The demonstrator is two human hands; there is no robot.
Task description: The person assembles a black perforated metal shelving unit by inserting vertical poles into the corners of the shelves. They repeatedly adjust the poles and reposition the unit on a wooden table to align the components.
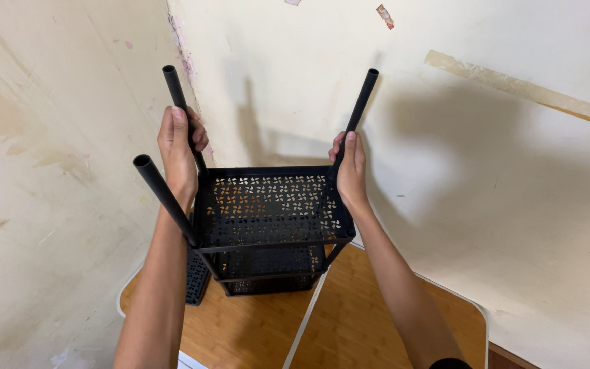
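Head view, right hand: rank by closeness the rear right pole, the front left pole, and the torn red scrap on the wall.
From the right hand:
1. Rear right pole - in its grip, rising from the black perforated rack's far right corner.
2. Torn red scrap - on the wall, up and slightly right of the hand.
3. Front left pole - across the rack, at its near left corner.

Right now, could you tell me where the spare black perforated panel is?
It lies on the wooden table at lower left of the rack, partly hidden behind the left forearm.

Black perforated rack point(271, 205), wood-brown table point(349, 321)
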